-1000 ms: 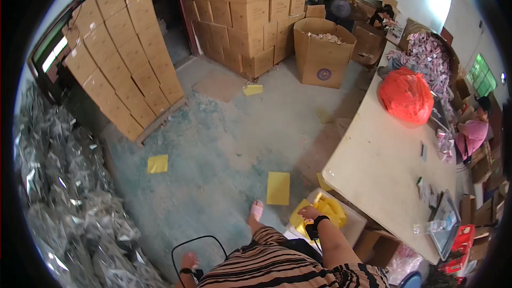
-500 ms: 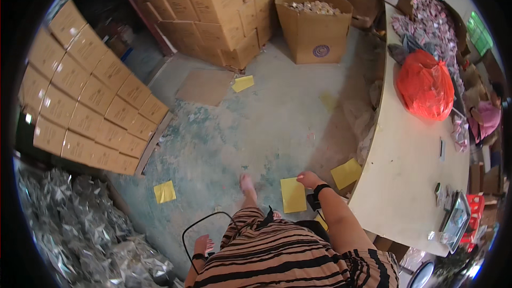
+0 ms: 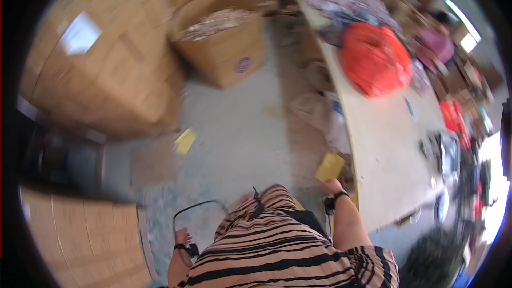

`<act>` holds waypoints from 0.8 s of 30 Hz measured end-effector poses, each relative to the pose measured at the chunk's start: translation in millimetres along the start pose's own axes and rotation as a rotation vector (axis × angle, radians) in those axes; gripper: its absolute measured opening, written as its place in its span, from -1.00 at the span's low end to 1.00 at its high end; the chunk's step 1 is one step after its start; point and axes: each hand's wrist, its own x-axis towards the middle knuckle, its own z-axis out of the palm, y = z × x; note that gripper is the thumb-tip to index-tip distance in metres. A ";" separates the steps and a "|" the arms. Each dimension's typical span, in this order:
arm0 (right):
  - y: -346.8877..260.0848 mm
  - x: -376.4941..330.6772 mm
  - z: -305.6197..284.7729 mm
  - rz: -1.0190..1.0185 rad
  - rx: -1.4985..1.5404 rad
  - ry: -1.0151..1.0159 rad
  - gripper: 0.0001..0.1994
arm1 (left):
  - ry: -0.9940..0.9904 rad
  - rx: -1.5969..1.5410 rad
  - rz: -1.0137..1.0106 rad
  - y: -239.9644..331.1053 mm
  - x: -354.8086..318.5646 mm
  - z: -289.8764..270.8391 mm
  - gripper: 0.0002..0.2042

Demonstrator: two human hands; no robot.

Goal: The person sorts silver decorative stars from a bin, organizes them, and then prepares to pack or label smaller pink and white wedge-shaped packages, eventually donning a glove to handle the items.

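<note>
In the head view, your right hand (image 3: pixel 334 186) is at the lower edge of a yellow sheet (image 3: pixel 330 166), just left of the worktop (image 3: pixel 386 149); I cannot tell whether your fingers grip it or merely overlap it. Your left hand (image 3: pixel 183 236) hangs loosely open beside your striped clothing (image 3: pixel 277 250). A second yellow piece (image 3: pixel 185 141) lies on the floor (image 3: pixel 240 128), and a red bag (image 3: pixel 376 60) rests on the worktop.

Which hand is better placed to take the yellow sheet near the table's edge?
Right, most likely: the right hand is at the near end of the yellow sheet, though contact is unclear. The left hand is low on the body's other side, much farther off.
</note>
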 end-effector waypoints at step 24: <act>-136.6 -110.3 40.8 0.405 0.417 0.585 -0.70 | -0.686 2.101 1.276 521.1 191.5 231.3 -0.69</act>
